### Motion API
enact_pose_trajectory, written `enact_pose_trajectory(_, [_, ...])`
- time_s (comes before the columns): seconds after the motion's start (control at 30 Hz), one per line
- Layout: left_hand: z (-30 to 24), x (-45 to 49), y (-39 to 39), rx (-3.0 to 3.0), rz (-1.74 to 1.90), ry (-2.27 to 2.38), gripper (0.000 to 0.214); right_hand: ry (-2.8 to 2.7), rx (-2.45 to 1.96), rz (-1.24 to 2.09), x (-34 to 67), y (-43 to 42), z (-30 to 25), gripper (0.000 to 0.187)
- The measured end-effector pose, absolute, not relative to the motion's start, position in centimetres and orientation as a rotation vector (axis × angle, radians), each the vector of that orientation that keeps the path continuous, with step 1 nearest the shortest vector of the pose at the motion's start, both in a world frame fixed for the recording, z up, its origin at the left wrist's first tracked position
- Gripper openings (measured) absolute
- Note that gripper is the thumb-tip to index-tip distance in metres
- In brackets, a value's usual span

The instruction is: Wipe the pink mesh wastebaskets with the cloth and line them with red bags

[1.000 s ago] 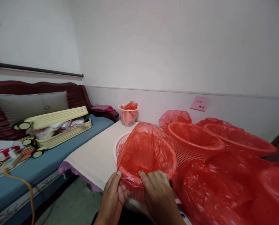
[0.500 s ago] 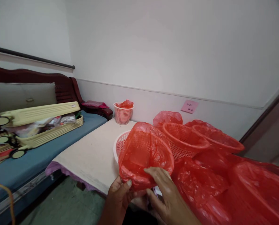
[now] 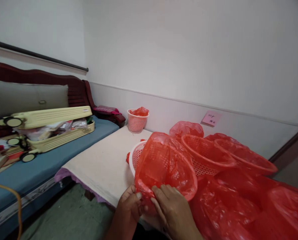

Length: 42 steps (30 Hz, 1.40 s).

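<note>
A thin red plastic bag (image 3: 154, 166) is draped over a plastic basket whose white rim (image 3: 132, 160) shows on the left side. My left hand (image 3: 129, 205) pinches the bag at the near edge, thumb on top. Close beside it, my right hand (image 3: 172, 205) has its fingers closed over the bag's near rim, the thumb hidden below. The bag's middle sags into the basket. To the right, touching or nearly so, stands another basket lined with red plastic (image 3: 206, 155).
More red-lined baskets (image 3: 246, 156) crowd the right side. A pink basket (image 3: 136, 123) with red plastic inside stands by the wall. A pink note (image 3: 211, 118) is on the wall. An open cream suitcase (image 3: 61, 140) lies on the blue bed (image 3: 109, 126) at left.
My right hand has closed from spread fingers onto the bag's near edge and moved nearer my left hand. The view has shifted left, so the scene sits slightly farther right.
</note>
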State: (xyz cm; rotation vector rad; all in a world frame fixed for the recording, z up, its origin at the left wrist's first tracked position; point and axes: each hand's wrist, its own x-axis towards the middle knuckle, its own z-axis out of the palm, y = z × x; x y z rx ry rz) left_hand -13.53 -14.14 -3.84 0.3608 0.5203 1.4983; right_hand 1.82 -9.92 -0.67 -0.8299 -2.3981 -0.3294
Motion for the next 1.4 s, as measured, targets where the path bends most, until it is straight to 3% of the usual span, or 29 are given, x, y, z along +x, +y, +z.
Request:
enact_pose_trajectory(0.27, [-3.8,-14.3,-13.9,0.321,1.506,0.461,0.009,-2.353,-0.805,-0.381,2.0,-10.2,-1.0,0.027])
enact_pose_trajectory(0.5, [-2.9,-16.0,-13.4,0.262,1.498,0.456,0.021,-2.349,-0.748,-0.408,2.3,-9.9,-1.0,0.026])
enact_pose_trajectory(0.83, [-2.3,-16.9,-11.8,0.230,1.486,0.607,0.007,-2.373,-0.710,-0.395,2.6,-9.4,-1.3,0.025])
enact_pose_trajectory(1.4, [-2.8,-18.5,-9.6,0.108,1.492,0.643,0.017,-2.376,-0.694,-0.431,2.9,-9.6,-1.4,0.025])
